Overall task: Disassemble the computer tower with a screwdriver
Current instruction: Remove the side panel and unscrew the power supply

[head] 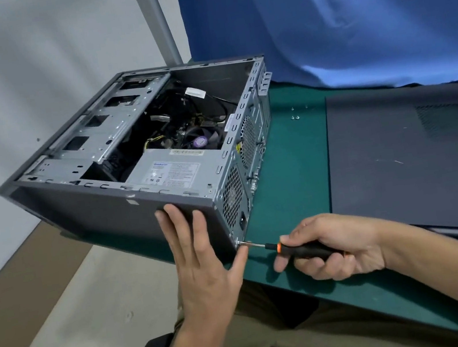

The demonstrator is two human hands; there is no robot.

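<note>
The grey computer tower lies on its side on the green table, open on top, with the power supply, fan and cables showing. My left hand presses flat against its near dark side panel, thumb by the rear bottom corner. My right hand grips a black screwdriver with an orange ring. Its tip sits on a screw at the lower corner of the rear panel.
A removed dark side panel lies flat on the table to the right. A few small loose screws sit behind the tower. A blue cloth hangs at the back. The tower's left part overhangs the table edge above the floor.
</note>
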